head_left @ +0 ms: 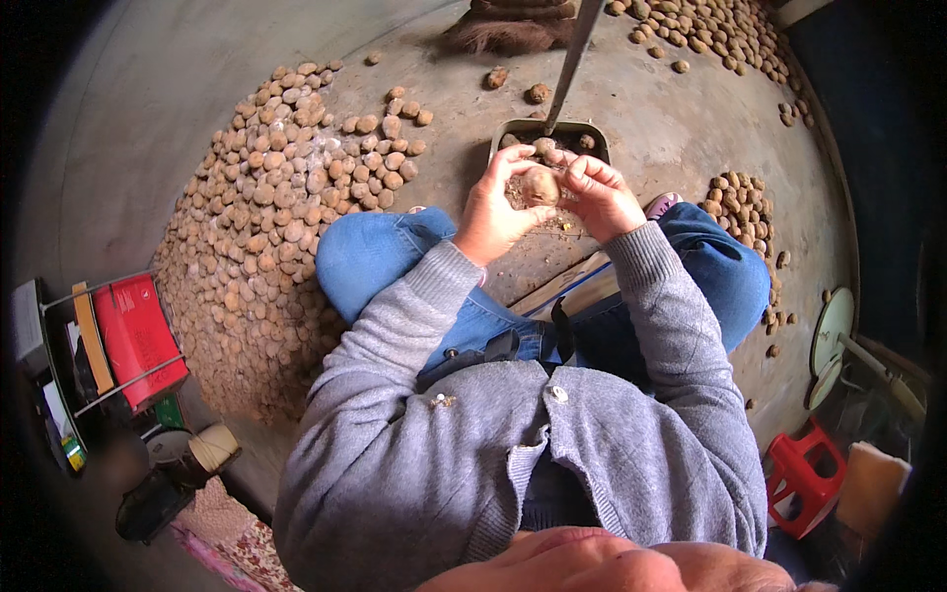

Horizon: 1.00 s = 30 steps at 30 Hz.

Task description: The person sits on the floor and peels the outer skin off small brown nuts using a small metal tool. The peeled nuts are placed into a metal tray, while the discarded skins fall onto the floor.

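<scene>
A roundish, pale brown potato [541, 186] is held up between my two hands, in front of my knees. My left hand [497, 211] curves around its left side, thumb below and fingers above. On the other side, my right hand [601, 194] has its fingers bent and its fingertips against the potato's right edge. Just beyond my hands, a dustpan [497, 140] with a long upright handle [575, 66] rests on the floor. Dark debris and a few small tubers lie in it. Crumbs are scattered on the floor below my hands.
A large potato heap [259, 222] spreads on the left. Smaller piles lie at the far right [710, 33] and beside my right knee [736, 211]. A broom head [518, 29] stands beyond the dustpan. A red plastic stool [803, 477] and a red box [137, 340] flank me.
</scene>
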Tool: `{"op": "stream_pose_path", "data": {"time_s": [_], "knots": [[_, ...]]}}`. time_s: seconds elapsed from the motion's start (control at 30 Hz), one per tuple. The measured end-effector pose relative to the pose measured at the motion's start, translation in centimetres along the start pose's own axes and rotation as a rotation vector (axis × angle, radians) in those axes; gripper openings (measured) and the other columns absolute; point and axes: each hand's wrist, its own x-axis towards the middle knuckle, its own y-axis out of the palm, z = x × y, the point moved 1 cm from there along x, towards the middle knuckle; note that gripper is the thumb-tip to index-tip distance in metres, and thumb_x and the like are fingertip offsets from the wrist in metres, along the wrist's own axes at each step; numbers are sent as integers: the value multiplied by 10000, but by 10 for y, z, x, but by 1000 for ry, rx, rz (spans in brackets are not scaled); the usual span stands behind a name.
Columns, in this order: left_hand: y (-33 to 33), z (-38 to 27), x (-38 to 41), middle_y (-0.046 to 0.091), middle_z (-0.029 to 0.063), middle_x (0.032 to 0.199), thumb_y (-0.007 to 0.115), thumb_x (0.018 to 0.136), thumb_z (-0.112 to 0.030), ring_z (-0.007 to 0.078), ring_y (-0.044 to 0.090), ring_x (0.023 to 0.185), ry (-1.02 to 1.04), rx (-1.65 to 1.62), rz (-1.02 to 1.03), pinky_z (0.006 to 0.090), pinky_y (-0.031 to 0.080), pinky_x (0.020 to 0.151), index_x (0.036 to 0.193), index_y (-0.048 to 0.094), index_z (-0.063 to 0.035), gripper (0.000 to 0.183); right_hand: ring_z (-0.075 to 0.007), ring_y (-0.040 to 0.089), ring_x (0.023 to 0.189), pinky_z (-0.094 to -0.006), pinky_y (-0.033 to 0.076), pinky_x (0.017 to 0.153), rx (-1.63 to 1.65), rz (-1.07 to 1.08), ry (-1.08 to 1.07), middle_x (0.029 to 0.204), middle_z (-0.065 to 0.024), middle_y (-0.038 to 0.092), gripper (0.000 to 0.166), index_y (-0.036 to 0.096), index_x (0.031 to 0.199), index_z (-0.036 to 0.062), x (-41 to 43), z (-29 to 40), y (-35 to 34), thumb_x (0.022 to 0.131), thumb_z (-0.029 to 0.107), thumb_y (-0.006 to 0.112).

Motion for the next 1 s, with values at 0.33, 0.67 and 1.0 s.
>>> {"op": "stream_pose_path", "data": {"time_s": [0.33, 0.67, 1.0], "knots": [[-32, -130, -13, 417, 155, 1185, 711, 721, -337, 225, 503, 966, 583, -795, -98, 406, 459, 791, 1288, 310, -103, 733, -174, 555, 929, -390, 489, 728, 123, 85, 1, 1102, -13, 564, 81, 572, 823, 142, 2, -9, -1, 818, 216, 603], [-3, -239, -62, 499, 71, 711, 519, 828, -203, 183, 521, 644, 796, -1290, 467, 351, 510, 641, 899, 503, -67, 154, -139, 575, 865, -334, 507, 711, 61, 110, -57, 976, 7, 586, 92, 575, 823, 143, 0, -4, 5, 833, 233, 591], [7, -237, -60, 485, 68, 737, 516, 817, -157, 182, 504, 650, 688, -1444, 373, 340, 515, 631, 835, 500, -72, 88, -160, 548, 961, -407, 497, 808, 54, 203, -84, 1041, -7, 543, 58, 544, 891, 137, 2, -5, -6, 862, 187, 552]]}}
